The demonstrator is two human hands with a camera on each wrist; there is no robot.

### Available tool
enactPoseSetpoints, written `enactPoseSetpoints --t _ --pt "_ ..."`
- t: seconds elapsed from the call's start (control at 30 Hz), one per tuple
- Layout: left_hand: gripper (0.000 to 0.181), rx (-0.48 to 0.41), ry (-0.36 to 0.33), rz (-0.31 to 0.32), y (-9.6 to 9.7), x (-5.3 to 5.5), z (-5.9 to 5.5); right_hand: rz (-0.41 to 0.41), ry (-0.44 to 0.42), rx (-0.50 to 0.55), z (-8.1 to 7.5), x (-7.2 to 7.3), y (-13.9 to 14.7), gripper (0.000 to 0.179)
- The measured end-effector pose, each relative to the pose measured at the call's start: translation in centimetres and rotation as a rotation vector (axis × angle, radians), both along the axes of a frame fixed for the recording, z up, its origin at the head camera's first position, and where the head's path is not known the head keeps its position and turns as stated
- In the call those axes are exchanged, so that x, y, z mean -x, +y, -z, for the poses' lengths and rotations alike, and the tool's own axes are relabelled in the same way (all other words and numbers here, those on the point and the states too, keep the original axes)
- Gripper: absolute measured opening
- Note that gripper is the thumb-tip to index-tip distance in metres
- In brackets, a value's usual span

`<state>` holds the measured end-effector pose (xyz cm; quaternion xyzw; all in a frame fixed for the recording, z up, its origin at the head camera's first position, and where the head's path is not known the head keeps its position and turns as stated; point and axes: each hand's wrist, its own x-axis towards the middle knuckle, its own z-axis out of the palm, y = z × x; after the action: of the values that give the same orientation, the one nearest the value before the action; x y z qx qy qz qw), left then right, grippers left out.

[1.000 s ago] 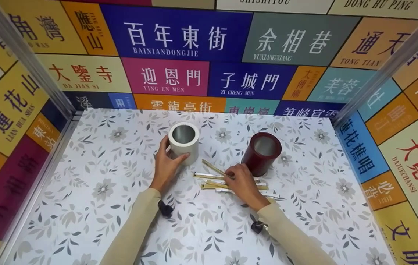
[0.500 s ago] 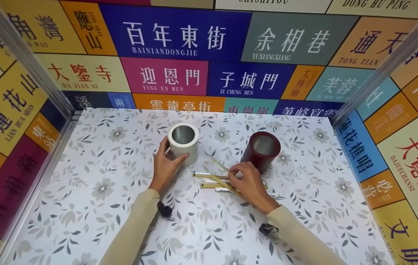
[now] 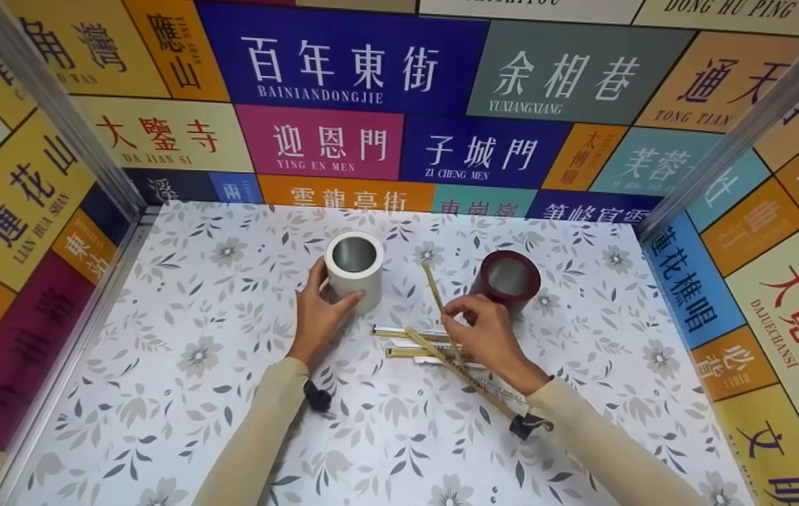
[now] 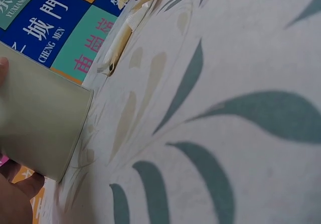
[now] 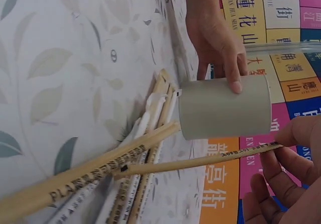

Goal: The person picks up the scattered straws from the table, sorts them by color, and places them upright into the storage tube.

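Note:
My left hand (image 3: 318, 316) holds the off-white cylindrical cup (image 3: 369, 295) from its left side, thumb in front; the cup stands upright on the table. In the left wrist view the cup's plain wall (image 4: 42, 113) shows beside my fingers. Between thumb and fingertips, my right hand (image 3: 489, 337) pinches one thin, tan paper-wrapped straw (image 5: 215, 161) by its end part, its printed lettering visible. Below that hand lies a small pile of wrapped straws (image 3: 399, 332), some tan, some white. One tan straw (image 3: 434, 351) lies slantwise across them, marked "PLA" in the right wrist view.
A dark red cylindrical cup (image 3: 522, 301) stands upright just behind my right hand. White cloth (image 3: 195, 358) with a leaf and flower print covers the table. Panels with Chinese lettering (image 3: 343, 63) enclose the back and both sides.
My right hand has shifted right and lifted its straw, whose far end has swung away from me to point up. The slanting straw in the pile has turned, its near end toward my right wrist.

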<state>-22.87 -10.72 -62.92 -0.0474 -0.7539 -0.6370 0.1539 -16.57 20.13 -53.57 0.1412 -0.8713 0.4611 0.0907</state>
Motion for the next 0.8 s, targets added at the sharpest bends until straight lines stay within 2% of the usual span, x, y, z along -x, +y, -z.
enactPoseSetpoints --t 0.2,0.37,0.57,0.8 --pt "0.100 0.018 -0.012 -0.008 0.0 0.0 -0.1 -0.014 -0.029 0.029 -1.5 1.2 -0.6 0.009" --pt "0.100 0.003 -0.027 -0.008 -0.1 0.0 -0.1 -0.062 -0.068 0.121 -3.1 2.2 -1.4 0.007" --pt "0.099 -0.011 -0.029 -0.009 -0.1 0.0 -0.2 -0.099 -0.038 0.212 -4.9 3.6 -2.6 0.005" --pt "0.098 -0.006 -0.034 -0.001 0.0 -0.1 -0.3 -0.074 0.025 0.296 -6.7 5.8 -3.5 0.006"
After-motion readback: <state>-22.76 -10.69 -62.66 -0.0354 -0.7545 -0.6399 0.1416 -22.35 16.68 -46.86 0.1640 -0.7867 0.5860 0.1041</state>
